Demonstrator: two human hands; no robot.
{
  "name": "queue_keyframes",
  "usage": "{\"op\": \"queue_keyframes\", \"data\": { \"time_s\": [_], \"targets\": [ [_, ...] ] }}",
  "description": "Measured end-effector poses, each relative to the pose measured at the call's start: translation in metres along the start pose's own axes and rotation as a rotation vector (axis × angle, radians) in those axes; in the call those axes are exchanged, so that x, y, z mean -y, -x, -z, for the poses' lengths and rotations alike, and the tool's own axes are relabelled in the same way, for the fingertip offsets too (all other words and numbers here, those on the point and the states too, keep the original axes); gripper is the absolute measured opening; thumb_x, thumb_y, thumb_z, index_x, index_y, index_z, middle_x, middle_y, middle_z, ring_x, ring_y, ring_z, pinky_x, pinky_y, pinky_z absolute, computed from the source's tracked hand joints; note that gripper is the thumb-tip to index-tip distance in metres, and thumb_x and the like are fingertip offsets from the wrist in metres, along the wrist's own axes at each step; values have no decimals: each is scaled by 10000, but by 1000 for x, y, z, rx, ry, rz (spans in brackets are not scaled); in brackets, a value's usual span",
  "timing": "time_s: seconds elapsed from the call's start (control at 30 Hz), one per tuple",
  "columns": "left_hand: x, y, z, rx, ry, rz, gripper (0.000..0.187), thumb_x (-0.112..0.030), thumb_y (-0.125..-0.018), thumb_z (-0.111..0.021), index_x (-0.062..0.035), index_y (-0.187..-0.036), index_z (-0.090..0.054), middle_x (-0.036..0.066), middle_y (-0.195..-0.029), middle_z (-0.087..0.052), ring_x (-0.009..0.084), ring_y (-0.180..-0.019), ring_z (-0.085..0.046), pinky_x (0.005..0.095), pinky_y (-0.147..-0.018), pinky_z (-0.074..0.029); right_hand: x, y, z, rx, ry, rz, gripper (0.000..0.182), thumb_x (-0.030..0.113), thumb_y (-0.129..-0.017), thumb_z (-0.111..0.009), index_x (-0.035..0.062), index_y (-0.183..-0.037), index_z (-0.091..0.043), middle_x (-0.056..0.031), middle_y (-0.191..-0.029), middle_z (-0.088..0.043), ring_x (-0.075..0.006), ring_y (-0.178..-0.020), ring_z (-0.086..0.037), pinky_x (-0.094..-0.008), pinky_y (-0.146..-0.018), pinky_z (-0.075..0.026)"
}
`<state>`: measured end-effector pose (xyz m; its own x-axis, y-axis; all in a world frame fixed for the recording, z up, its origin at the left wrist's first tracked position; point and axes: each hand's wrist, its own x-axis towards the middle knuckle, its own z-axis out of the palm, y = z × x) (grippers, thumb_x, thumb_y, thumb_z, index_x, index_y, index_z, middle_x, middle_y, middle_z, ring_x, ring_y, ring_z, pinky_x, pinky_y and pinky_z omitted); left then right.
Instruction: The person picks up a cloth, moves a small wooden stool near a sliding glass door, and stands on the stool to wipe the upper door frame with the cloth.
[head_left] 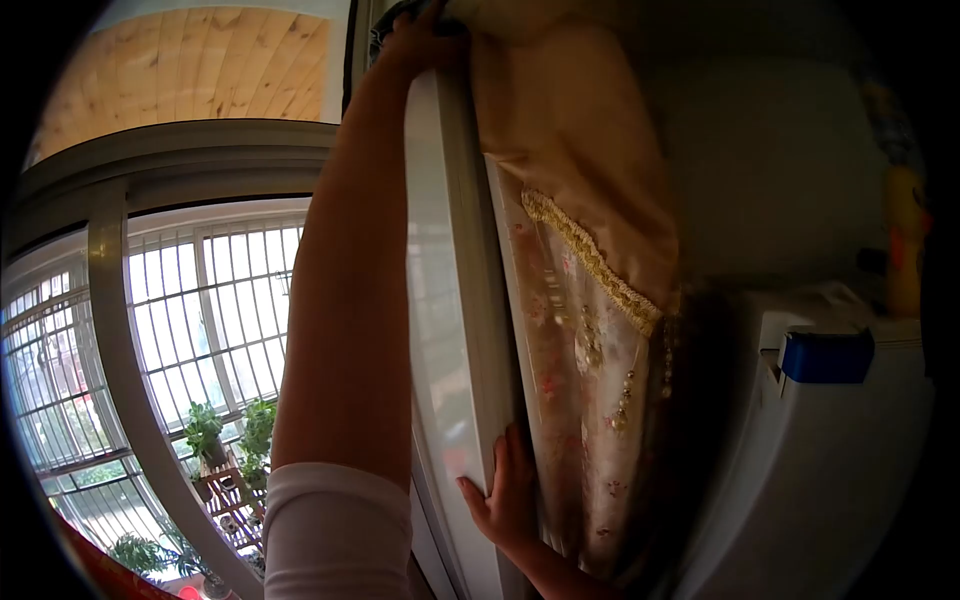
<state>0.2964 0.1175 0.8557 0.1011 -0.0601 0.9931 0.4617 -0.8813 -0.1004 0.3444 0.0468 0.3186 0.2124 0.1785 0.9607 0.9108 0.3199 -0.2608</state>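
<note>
My left hand (415,45) is raised to the top of a white-framed door panel (440,260). Dark material (385,30) shows beside its fingers; shadow and the frame's edge hide exactly what they close around. Lower down, my right hand (512,495) grips the panel's upright edge, thumb on the near face and fingers on the far side. Immediately right of the panel hangs a beige curtain (575,110) with gold braided trim (590,255), bead strings and a sheer floral lower part (560,400).
A white appliance or cabinet (790,480) with a blue piece (827,357) on its corner stands at right. A yellow object (903,240) is above it. Left are barred windows (215,310), potted plants (205,432) on a wooden stand (232,495) and a wood-plank ceiling (200,75).
</note>
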Motion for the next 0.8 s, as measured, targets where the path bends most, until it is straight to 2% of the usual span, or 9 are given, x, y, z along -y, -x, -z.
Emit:
{"op": "queue_keyframes", "data": {
  "time_s": [0.07, 0.23, 0.3, 0.4, 0.47, 0.5, 0.57, 0.73, 0.8],
  "targets": [
    [15, 3, -7, -192, 260, -386, 488, -418, -802, -517, -109, -1177, -557, 218, -1182, -541, 419, -1047, -518, 450, -941, -412, -1, 1, 0, 1, 2, 8, 700, 296, -851, -602, -29, -1370, -263, -284, -1407, -262, -430, -1280, -293, -493, -1005, -260],
    [41, 35, -15, -32, 100, -331, 505, -431, -852, -398, -88, -1190, -550, 243, -1196, -510, 355, -1139, -484, 467, -925, -425, -1, 2, -4, -6, -4, -4, 687, 294, -852, -596, -35, -1363, -277, -283, -1409, -261, -430, -1280, -292, -490, -1015, -248],
    [53, 71, -23, -198, 177, -555, 495, -417, -857, -398, -95, -1204, -541, 242, -1222, -507, 400, -1168, -443, 471, -949, -400, -4, 3, -7, 16, -29, 12, 743, 248, -822, -632, -52, -1370, -230, -293, -1410, -231, -443, -1265, -272, -493, -1033, -215],
    [22, 150, 19, 35, 257, -530, 572, -443, -835, -424, -81, -1274, -487, 243, -1347, -396, 420, -1253, -349, 460, -1016, -331, -1, 2, -5, -5, -12, 44, 747, 252, -826, -630, -53, -1372, -222, -292, -1407, -231, -439, -1264, -271, -493, -1034, -218],
    [15, 181, 34, 289, 359, -200, 633, -420, -811, -438, -92, -1351, -409, 235, -1444, -244, 409, -1331, -230, 441, -1073, -246, -2, 3, -7, 0, -2, 41, 748, 255, -828, -629, -50, -1374, -220, -290, -1409, -229, -439, -1265, -271, -492, -1035, -219],
    [15, 188, 44, 287, 356, -196, 633, -420, -811, -438, -92, -1351, -409, 235, -1444, -244, 409, -1331, -230, 441, -1073, -246, -3, 5, -9, 19, -10, 10, 745, 255, -829, -627, -46, -1376, -220, -286, -1413, -226, -437, -1267, -270, -492, -1037, -217],
    [19, 194, 61, 578, 623, -190, 670, -398, -789, -438, -115, -1390, -357, 232, -1481, -135, 380, -1361, -180, 433, -1088, -207, -2, 5, -9, 37, -20, -17, 743, 256, -831, -625, -41, -1378, -219, -282, -1416, -223, -435, -1269, -268, -491, -1040, -215],
    [40, 173, 21, 445, 475, -255, 548, -239, -822, -389, -150, -1361, -410, 256, -1456, -183, 400, -1334, -234, 415, -1082, -243, -1, 1, -8, -4, -38, 21, 744, 251, -827, -624, -40, -1377, -218, -278, -1419, -223, -433, -1274, -264, -492, -1043, -216],
    [54, 139, -21, 174, 134, -491, 514, -186, -827, -390, -153, -1337, -440, 269, -1432, -219, 413, -1302, -287, 421, -1061, -291, 3, -1, -6, 3, -33, 12, 744, 253, -824, -627, -44, -1374, -222, -279, -1416, -227, -435, -1272, -267, -490, -1043, -217]
  ]
}}
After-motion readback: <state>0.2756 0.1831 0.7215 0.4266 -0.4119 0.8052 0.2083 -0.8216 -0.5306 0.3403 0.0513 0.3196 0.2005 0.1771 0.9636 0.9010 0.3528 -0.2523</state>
